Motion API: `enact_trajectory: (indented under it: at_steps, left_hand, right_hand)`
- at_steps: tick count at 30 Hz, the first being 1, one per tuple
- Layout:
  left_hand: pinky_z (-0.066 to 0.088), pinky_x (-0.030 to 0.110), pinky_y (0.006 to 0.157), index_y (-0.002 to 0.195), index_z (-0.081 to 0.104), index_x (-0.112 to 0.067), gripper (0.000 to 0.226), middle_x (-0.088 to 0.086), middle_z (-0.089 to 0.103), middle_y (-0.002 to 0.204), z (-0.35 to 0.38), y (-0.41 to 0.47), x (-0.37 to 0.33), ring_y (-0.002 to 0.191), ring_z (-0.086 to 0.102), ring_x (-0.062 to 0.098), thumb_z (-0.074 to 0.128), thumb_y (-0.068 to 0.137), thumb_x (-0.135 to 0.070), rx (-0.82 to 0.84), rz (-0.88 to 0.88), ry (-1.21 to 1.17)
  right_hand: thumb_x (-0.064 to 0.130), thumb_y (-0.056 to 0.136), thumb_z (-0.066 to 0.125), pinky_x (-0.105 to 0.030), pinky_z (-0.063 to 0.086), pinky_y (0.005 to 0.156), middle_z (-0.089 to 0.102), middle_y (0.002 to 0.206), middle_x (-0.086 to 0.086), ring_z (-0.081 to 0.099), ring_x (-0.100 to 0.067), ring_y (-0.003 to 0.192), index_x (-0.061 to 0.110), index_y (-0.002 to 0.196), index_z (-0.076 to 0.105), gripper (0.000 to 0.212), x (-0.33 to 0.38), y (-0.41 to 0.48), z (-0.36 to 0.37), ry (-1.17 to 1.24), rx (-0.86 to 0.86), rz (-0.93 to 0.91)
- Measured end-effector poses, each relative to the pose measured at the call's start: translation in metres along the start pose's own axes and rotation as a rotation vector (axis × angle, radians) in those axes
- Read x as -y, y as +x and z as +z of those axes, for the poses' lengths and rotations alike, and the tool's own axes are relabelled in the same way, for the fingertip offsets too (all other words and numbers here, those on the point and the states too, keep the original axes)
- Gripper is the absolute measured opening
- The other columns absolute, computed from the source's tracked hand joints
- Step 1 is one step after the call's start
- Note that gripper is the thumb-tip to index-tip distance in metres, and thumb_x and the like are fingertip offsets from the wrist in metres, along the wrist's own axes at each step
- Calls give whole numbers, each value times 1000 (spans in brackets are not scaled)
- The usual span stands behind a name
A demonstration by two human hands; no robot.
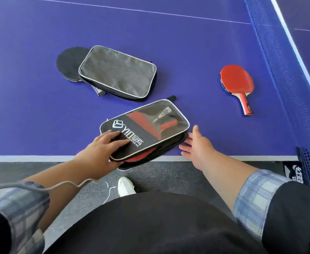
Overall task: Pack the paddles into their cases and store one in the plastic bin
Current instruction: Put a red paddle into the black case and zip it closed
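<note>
One black fabric case with a clear window [145, 129], red paddle [141, 120] inside, is gripped by the left hand [99, 151] at the near edge of the desk [40, 116]; the right hand [196, 145] is held beside it, fingers apart. The flap should be held flat for zipping.

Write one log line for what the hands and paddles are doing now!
left hand: grips clear-fronted black case, red paddle inside | right hand: open beside case | loose red paddle: on blue table

Purple table tennis table [40, 43], white edge lines, evenly lit. Blue net [278, 70] at right. Grey carpet floor [168, 176] below.
</note>
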State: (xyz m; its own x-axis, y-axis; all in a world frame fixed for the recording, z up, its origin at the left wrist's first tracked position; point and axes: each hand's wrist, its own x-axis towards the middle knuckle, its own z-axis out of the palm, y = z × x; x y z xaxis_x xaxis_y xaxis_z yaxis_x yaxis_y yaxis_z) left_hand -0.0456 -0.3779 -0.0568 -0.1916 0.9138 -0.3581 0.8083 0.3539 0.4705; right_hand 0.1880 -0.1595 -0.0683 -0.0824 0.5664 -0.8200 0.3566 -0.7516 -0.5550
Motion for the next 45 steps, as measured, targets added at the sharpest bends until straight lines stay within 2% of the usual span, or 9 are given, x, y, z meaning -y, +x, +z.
enact_trajectory:
  at_steps: [7, 12, 18, 21, 28, 31, 35, 38, 45]
  left_hand:
    - [16, 51, 121, 147, 29, -46, 87, -4, 7, 164, 25, -7, -24, 151, 2, 26, 65, 73, -74, 17, -110, 339]
    - [38, 51, 110, 136, 41, -28, 58, 4, 20, 160, 42, 0, -41, 149, 13, 30, 70, 87, -38, -48, -123, 366]
    - [53, 45, 88, 128, 42, -27, 46, -1, 25, 155, 33, 9, -27, 144, 22, 25, 60, 90, -7, -122, -132, 384]
    - [52, 45, 90, 132, 44, -24, 49, 2, 26, 156, 28, 13, -21, 145, 22, 27, 59, 89, -4, -122, -82, 391]
    - [56, 48, 89, 114, 62, -11, 42, 11, 50, 143, 25, 22, 5, 137, 42, 35, 79, 76, -8, -179, 90, 303]
    - [53, 48, 93, 100, 69, -15, 30, 6, 59, 133, 23, 23, 28, 128, 52, 31, 76, 81, -37, -267, 168, 100]
    - [36, 37, 107, 133, 54, -18, 37, 2, 50, 138, -7, 49, 67, 130, 43, 24, 53, 99, -33, -411, -204, -279]
    - [42, 43, 105, 145, 43, -30, 46, 2, 45, 141, -29, 88, 95, 131, 44, 26, 49, 100, -26, -215, -236, -159]
    - [51, 40, 73, 126, 58, -46, 33, -8, 46, 126, -58, 131, 103, 100, 55, 20, 45, 99, -30, -7, -63, 39]
  right_hand:
    - [45, 93, 59, -35, 58, 81, 64, 119, 1, 67, -12, 93, 25, 114, 58, 29, -11, 4, -8, -371, 64, -93]
    - [28, 87, 64, -34, 52, 70, 54, 132, -6, 63, -22, 96, 27, 154, 22, 79, -15, -11, -6, -432, -124, -202]
    - [25, 87, 65, -40, 35, 112, 38, 146, -7, 40, -25, 132, 22, 149, 35, 69, 4, -40, 36, -909, -139, -986]
    - [35, 89, 62, -41, 24, 117, 37, 151, -4, 33, -28, 139, 23, 146, 42, 62, 16, -45, 73, -1192, -59, -1157]
    - [48, 96, 49, -54, 10, 121, 16, 165, -3, 7, -28, 152, 31, 153, 30, 62, 19, -10, 137, -1585, -13, -1079]
    - [50, 98, 38, -56, 6, 121, 10, 167, -1, 2, -27, 153, 33, 156, 22, 62, 9, 4, 140, -1654, 2, -1070]
    - [59, 89, 41, -55, 13, 121, 30, 161, -1, 18, -26, 151, 26, 142, 48, 62, 1, 10, 149, -1505, -88, -1069]
    - [72, 79, 37, -59, 24, 115, 43, 151, -6, 32, -30, 143, 23, 133, 56, 76, 5, 10, 169, -1471, -193, -1072]
    - [69, 90, 17, -61, 10, 119, 9, 167, -1, 4, -28, 154, 35, 156, 17, 74, 1, 16, 172, -1659, -162, -1033]
